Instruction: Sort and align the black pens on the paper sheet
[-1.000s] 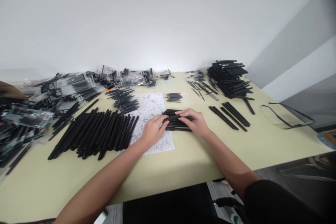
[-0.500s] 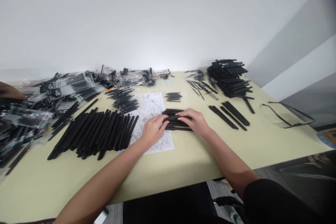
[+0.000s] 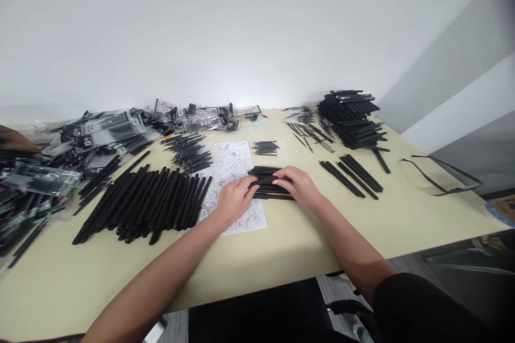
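My left hand (image 3: pixel 234 198) pinches the left end of a slim black pen (image 3: pixel 265 181) between thumb and fingers. Around the same pen's other end my right hand (image 3: pixel 298 185) is closed, its fingertips bent over it. Beneath and behind both hands lies a small row of black pens (image 3: pixel 267 191), partly hidden by the fingers. A white sheet with a dense dark print (image 3: pixel 241 220) is under my left hand. To the left, thick black tubes (image 3: pixel 156 198) lie in a large heap, side by side.
Thin black sticks (image 3: pixel 187 153) and a smaller bundle (image 3: pixel 265 148) lie farther back. Clear printed packets (image 3: pixel 108 128) crowd the left. Stacked black pens (image 3: pixel 350 118), loose pens (image 3: pixel 362 174) and eyeglasses (image 3: pixel 442 190) are at right. Another person's hand (image 3: pixel 16 139) shows at the left edge.
My right fingertips have shifted slightly to the right along the pen. My left hand has barely moved, and the piles around are the same.
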`<state>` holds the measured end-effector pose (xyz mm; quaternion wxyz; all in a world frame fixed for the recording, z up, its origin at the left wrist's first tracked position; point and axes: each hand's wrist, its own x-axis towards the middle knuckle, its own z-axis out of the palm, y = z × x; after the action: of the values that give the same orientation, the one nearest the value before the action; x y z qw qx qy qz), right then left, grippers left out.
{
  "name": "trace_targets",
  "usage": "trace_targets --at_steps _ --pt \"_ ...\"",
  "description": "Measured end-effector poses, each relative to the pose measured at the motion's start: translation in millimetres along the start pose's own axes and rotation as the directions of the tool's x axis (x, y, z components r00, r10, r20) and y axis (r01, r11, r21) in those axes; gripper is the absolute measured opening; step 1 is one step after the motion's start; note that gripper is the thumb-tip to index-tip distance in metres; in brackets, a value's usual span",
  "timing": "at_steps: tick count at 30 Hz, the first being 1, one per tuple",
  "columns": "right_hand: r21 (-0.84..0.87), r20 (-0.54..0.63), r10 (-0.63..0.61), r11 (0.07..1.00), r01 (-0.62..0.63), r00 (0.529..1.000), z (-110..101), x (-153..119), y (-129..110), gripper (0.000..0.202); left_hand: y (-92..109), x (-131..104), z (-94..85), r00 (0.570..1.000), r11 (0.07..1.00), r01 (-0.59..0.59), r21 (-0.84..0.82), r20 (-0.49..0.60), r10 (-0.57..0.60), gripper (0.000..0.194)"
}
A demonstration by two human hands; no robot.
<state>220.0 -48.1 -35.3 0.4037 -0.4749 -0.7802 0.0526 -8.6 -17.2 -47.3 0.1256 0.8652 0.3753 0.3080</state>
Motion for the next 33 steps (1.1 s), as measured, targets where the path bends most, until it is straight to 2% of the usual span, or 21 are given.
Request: trace_targets --at_steps 6,10,15,20,28,31,33 --pt "-0.031 0.006 -0.046 0.998 0.046 0.999 -2.2 0.9 -0.5 0.022 -0.8 -2.0 2.0 1.000 0.999 -0.026 0.041 0.001 0.026 0.024" --pt "-0.012 -0.018 -0.076 0.997 0.076 0.997 -4.3 2.0 -4.6 0.016 -3.5 -2.9 3.4 0.997 0.997 -0.071 -0.004 0.014 0.071 0.026" --pt "0.047 -0.030 -0.093 0.994 0.095 0.995 -5.4 2.2 -7.8 0.012 -4.2 -2.3 3.3 0.997 0.996 -0.073 -0.044 -0.007 0.073 0.027" --pt "-0.034 -0.008 -0.053 0.998 0.053 0.999 -5.2 1.8 -5.7 0.021 -3.5 -2.6 3.7 0.998 0.998 -0.060 -0.020 -0.008 0.060 0.026" --pt "-0.167 0.049 -0.121 0.978 0.127 0.991 -2.5 0.8 -3.6 0.036 -2.3 -5.6 4.7 0.992 0.992 -0.125 0.020 0.004 0.125 0.029" --pt "-0.131 0.024 -0.082 0.988 0.085 0.996 -3.4 -0.5 -5.4 0.022 -2.2 -5.9 5.4 0.994 0.994 -0.109 0.029 0.013 0.109 0.029" --pt "-0.073 0.005 -0.072 0.995 0.072 0.997 -4.1 -1.0 -7.2 0.027 -2.9 -5.8 6.0 0.995 0.995 -0.102 0.021 0.013 0.102 0.029"
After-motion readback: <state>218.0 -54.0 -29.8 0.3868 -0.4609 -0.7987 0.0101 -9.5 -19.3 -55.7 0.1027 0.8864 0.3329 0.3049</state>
